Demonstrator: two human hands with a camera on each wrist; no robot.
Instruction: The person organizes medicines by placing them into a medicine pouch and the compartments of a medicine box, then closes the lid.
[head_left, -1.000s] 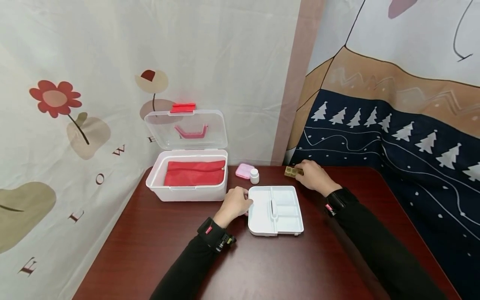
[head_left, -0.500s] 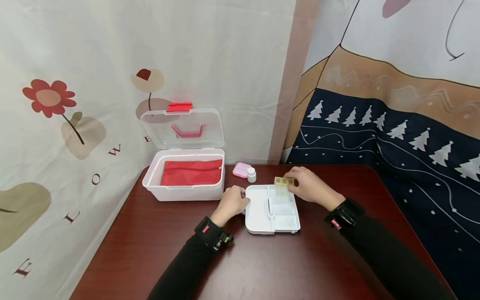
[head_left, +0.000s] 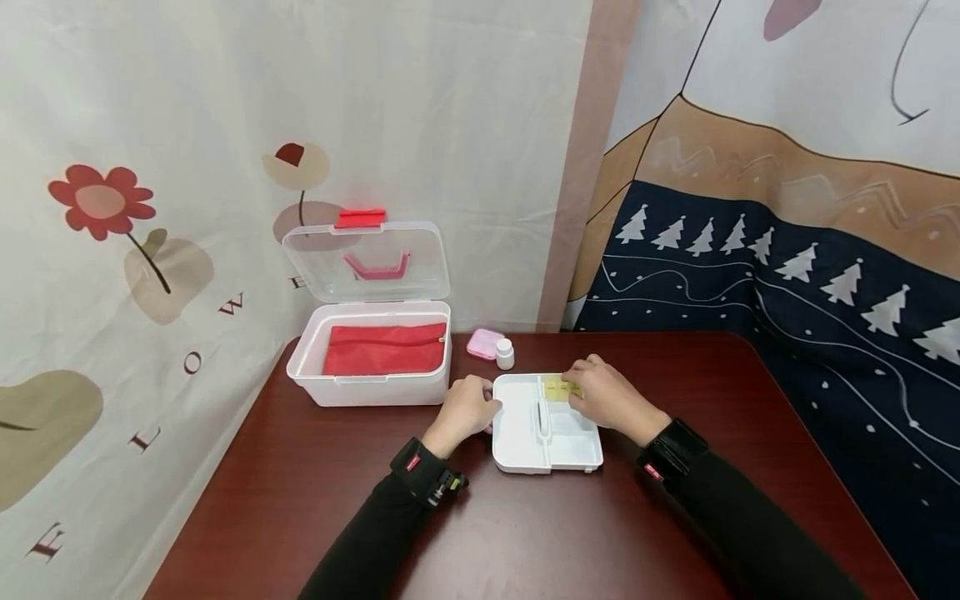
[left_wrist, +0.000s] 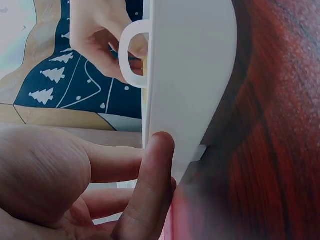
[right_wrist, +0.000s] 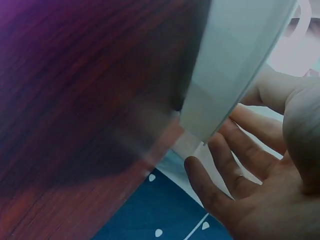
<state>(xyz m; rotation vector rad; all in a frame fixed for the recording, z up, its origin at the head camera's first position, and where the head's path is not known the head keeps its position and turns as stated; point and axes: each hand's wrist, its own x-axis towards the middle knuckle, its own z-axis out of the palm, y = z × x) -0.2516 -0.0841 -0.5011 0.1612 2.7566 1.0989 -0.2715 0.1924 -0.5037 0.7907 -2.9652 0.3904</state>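
A white divided tray (head_left: pixel 517 425) with a raised handle (head_left: pixel 543 417) along its middle lies on the table. My left hand (head_left: pixel 469 406) pinches its left edge; in the left wrist view one fingertip (left_wrist: pixel 162 145) lies against the tray's outer wall. My right hand (head_left: pixel 609 398) holds a small translucent yellow compartment case (head_left: pixel 557 388) in the tray's back right compartment. Part of the case is covered by the fingers. In the right wrist view, the right hand's outer fingers (right_wrist: pixel 197 175) spread beside the tray's wall (right_wrist: pixel 225 65).
A white bin (head_left: pixel 375 390) with its clear lid (head_left: pixel 367 287) raised stands at the back left, a red zip pouch (head_left: pixel 386 350) inside. Behind the tray sit a pink case (head_left: pixel 483 342) and a white bottle (head_left: pixel 505 354). Fabric hangs behind the dark red table (head_left: pixel 540 533).
My right hand has carried the yellow case leftward and toward me, from the table behind the tray into its back right compartment. The left hand has stayed at the tray's edge.
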